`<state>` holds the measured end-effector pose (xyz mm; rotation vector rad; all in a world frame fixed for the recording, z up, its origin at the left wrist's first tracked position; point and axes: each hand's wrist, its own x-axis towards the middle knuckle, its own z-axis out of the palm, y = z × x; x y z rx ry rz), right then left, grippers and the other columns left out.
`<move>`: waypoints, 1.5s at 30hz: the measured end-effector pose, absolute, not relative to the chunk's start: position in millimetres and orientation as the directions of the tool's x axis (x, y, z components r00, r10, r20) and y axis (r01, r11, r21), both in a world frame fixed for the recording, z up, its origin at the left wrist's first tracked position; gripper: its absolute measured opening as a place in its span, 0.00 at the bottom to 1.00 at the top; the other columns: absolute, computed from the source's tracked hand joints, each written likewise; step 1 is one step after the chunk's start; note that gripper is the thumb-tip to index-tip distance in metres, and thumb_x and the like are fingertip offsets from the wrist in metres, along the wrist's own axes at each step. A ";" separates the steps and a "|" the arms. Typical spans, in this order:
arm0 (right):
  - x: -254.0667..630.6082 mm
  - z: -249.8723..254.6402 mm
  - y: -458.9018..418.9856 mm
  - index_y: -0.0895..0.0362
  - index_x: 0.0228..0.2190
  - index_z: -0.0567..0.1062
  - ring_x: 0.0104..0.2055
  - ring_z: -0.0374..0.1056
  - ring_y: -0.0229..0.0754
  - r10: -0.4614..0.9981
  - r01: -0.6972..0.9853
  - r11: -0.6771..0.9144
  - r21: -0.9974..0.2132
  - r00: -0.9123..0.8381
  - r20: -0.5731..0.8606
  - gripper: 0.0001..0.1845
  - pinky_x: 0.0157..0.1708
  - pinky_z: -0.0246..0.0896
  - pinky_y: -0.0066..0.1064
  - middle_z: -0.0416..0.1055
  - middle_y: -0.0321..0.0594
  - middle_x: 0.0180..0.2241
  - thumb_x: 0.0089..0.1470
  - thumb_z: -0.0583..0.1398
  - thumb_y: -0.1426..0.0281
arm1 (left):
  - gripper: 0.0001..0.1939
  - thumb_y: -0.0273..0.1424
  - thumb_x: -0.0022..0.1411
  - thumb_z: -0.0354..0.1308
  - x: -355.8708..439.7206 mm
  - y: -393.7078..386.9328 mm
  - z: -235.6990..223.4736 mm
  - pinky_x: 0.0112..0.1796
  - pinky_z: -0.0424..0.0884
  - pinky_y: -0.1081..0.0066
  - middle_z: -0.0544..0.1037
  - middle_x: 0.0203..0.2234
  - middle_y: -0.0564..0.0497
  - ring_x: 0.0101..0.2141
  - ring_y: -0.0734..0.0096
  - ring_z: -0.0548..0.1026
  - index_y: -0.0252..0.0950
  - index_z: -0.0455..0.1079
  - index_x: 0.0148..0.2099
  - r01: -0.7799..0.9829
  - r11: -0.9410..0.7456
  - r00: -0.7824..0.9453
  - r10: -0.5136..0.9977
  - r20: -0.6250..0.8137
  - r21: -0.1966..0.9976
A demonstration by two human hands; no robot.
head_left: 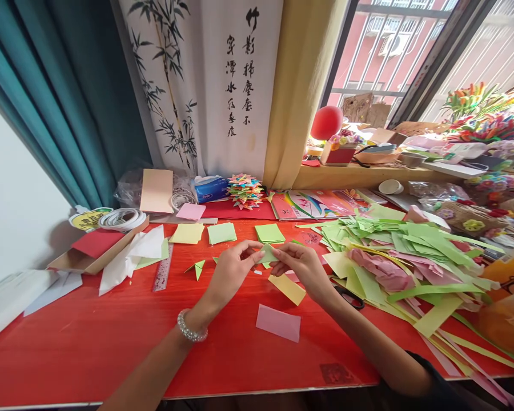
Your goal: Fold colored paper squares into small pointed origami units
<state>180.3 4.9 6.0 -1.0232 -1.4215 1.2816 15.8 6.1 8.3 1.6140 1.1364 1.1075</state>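
Note:
Between my two hands is a small piece of light green paper [269, 253], pinched from both sides above the red table. My left hand [239, 264], with a clear beaded bracelet at its wrist, grips the paper's left end. My right hand [300, 264] has its fingertips closed on the right end. Just below the right hand lies a yellow paper slip [288, 289], and nearer me a pink paper rectangle [278, 323]. A folded green paper piece [197, 269] rests left of my left hand. Behind the hands sit stacks of green [269, 233], pale green [222, 233] and yellow paper [187, 233].
A heap of paper strips [411, 257] covers the right side, with black-handled scissors [350, 297] at its edge. On the left are a clear ruler [161, 271] and a cardboard tray [81, 262]. A multicoloured folded-paper ornament [245, 192] stands at the back beside a blue tissue pack [211, 189].

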 end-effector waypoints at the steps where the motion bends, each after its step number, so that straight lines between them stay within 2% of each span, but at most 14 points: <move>1: 180.5 6.2 5.3 0.60 0.26 0.71 0.24 0.71 0.40 0.971 -0.012 0.099 -0.995 -0.219 0.099 0.15 0.27 0.67 0.31 0.73 0.40 0.23 0.48 0.59 0.59 | 0.12 0.38 0.56 0.54 15.4 6.6 8.0 0.29 0.65 0.76 0.72 0.25 0.53 0.26 0.74 0.69 0.36 0.69 0.39 0.207 -0.216 0.194 0.965 0.176 0.954; 6: 181.3 8.7 6.8 0.61 0.28 0.72 0.26 0.72 0.41 0.960 -0.022 0.109 -0.994 -0.259 0.111 0.14 0.30 0.68 0.31 0.72 0.39 0.22 0.47 0.60 0.61 | 0.13 0.38 0.56 0.53 14.1 7.6 8.4 0.28 0.65 0.76 0.72 0.26 0.52 0.25 0.75 0.67 0.35 0.71 0.38 0.188 -0.213 0.165 0.969 0.183 0.959; 9: 182.8 9.0 7.4 0.61 0.30 0.72 0.26 0.71 0.40 0.966 -0.050 0.126 -0.991 -0.220 0.134 0.13 0.30 0.68 0.31 0.73 0.39 0.22 0.48 0.59 0.62 | 0.15 0.38 0.56 0.53 14.5 7.2 10.5 0.29 0.66 0.76 0.71 0.25 0.53 0.27 0.73 0.68 0.38 0.70 0.45 0.183 -0.233 0.175 0.964 0.202 0.955; 12: 184.8 9.9 7.6 0.59 0.37 0.71 0.26 0.72 0.40 0.967 -0.095 0.140 -0.986 -0.199 0.157 0.14 0.30 0.68 0.32 0.73 0.38 0.23 0.49 0.59 0.64 | 0.17 0.36 0.57 0.52 14.3 6.4 12.6 0.33 0.66 0.75 0.73 0.30 0.53 0.31 0.73 0.69 0.41 0.69 0.49 0.202 -0.275 0.210 0.950 0.233 0.940; 14: 185.8 11.3 7.5 0.57 0.42 0.70 0.26 0.72 0.39 0.965 -0.111 0.139 -0.984 -0.208 0.159 0.17 0.31 0.68 0.32 0.74 0.37 0.23 0.49 0.59 0.65 | 0.16 0.36 0.57 0.52 13.8 6.2 13.2 0.35 0.66 0.74 0.73 0.33 0.53 0.31 0.73 0.69 0.42 0.69 0.48 0.219 -0.295 0.218 0.944 0.248 0.930; 17: 186.7 13.5 7.5 0.58 0.42 0.72 0.26 0.72 0.40 0.964 -0.113 0.125 -0.986 -0.221 0.148 0.17 0.31 0.68 0.31 0.74 0.37 0.22 0.49 0.59 0.65 | 0.15 0.34 0.57 0.53 12.9 6.5 12.8 0.35 0.66 0.73 0.73 0.32 0.52 0.29 0.73 0.69 0.42 0.71 0.47 0.196 -0.305 0.213 0.941 0.263 0.932; 21: 186.7 15.0 7.7 0.57 0.43 0.72 0.26 0.72 0.40 0.964 -0.115 0.114 -0.987 -0.228 0.138 0.18 0.31 0.68 0.32 0.74 0.38 0.22 0.49 0.59 0.65 | 0.10 0.31 0.56 0.53 12.7 6.9 12.3 0.34 0.67 0.74 0.73 0.32 0.52 0.28 0.74 0.70 0.38 0.75 0.38 0.109 -0.312 0.246 0.928 0.279 0.944; 26: 186.3 15.4 7.3 0.58 0.40 0.73 0.26 0.72 0.39 0.961 -0.126 0.140 -0.982 -0.219 0.166 0.16 0.30 0.68 0.31 0.73 0.37 0.23 0.48 0.60 0.66 | 0.18 0.33 0.55 0.55 13.0 7.9 12.8 0.34 0.68 0.74 0.74 0.31 0.53 0.28 0.75 0.70 0.41 0.68 0.49 0.084 -0.226 0.219 0.954 0.203 0.971; 34: 186.7 12.6 7.8 0.56 0.46 0.69 0.26 0.72 0.39 0.953 -0.121 0.169 -0.978 -0.232 0.193 0.20 0.31 0.69 0.32 0.72 0.35 0.22 0.50 0.59 0.66 | 0.14 0.33 0.56 0.54 12.4 8.7 11.2 0.34 0.68 0.74 0.73 0.32 0.54 0.26 0.76 0.70 0.44 0.72 0.45 0.125 -0.289 0.209 0.943 0.260 0.949; 40: 187.4 11.5 9.0 0.56 0.39 0.71 0.26 0.72 0.39 0.944 -0.110 0.203 -0.973 -0.241 0.224 0.13 0.30 0.69 0.31 0.71 0.34 0.21 0.50 0.58 0.66 | 0.10 0.32 0.55 0.54 12.1 10.4 8.3 0.33 0.70 0.73 0.74 0.33 0.52 0.28 0.72 0.72 0.40 0.75 0.39 0.064 -0.259 0.224 0.945 0.239 0.964; 45: 186.6 14.3 8.5 0.57 0.32 0.72 0.27 0.72 0.39 0.941 -0.107 0.194 -0.975 -0.261 0.216 0.10 0.31 0.69 0.32 0.72 0.36 0.22 0.49 0.59 0.65 | 0.10 0.33 0.55 0.55 11.4 11.5 7.0 0.33 0.70 0.72 0.76 0.33 0.51 0.28 0.72 0.73 0.37 0.74 0.38 0.009 -0.184 0.211 0.961 0.179 0.983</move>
